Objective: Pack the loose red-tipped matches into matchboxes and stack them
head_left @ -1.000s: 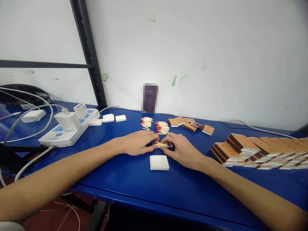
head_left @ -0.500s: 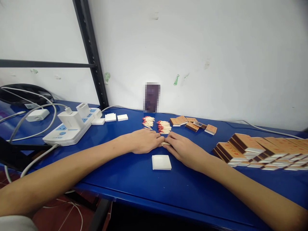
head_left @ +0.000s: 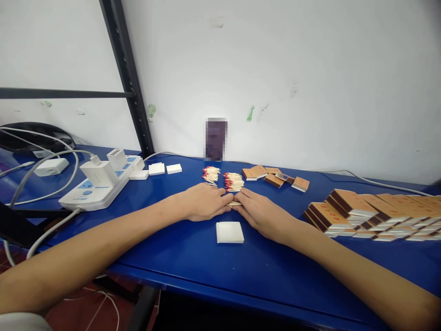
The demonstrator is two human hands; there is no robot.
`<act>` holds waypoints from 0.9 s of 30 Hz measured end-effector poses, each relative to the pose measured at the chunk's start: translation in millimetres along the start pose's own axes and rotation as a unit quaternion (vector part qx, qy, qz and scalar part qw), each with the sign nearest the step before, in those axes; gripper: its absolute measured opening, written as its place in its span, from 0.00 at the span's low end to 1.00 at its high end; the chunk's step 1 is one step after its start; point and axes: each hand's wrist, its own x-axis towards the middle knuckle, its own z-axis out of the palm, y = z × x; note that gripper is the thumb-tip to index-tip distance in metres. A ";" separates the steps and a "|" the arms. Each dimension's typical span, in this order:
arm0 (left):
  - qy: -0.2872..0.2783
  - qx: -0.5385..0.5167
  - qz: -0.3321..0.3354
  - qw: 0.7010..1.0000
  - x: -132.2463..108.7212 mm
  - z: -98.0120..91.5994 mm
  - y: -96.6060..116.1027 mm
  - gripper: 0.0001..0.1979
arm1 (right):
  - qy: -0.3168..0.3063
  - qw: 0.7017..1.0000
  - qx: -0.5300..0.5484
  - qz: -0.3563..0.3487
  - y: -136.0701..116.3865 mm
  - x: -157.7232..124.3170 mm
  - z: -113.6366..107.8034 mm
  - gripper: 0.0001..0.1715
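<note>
My left hand (head_left: 205,206) and my right hand (head_left: 258,211) lie knuckles-up on the blue table (head_left: 193,257), fingertips meeting. Between the fingertips a small bundle of matchsticks (head_left: 235,203) is pinched, mostly hidden by the fingers. Just in front of the hands sits a white matchbox tray (head_left: 229,232). Behind the hands lie two loose piles of red-tipped matches (head_left: 233,182), the other pile (head_left: 210,174) to its left.
Several brown matchbox sleeves (head_left: 272,177) lie behind the right hand. A large spread of stacked matchboxes (head_left: 379,211) fills the right. A white power strip with chargers and cables (head_left: 96,184) and small white trays (head_left: 164,168) sit at left, beside a black rack post (head_left: 127,78).
The hands have closed together over the match bundle, which showed plainly between the fingers a second ago and is now mostly covered. Everything else on the table stays put.
</note>
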 end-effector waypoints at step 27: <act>-0.022 -0.126 -0.008 0.992 -31.0 -50.6 18.0 0.16 | -0.055 0.994 0.085 -0.046 -30.3 -19.3 -39.6 0.12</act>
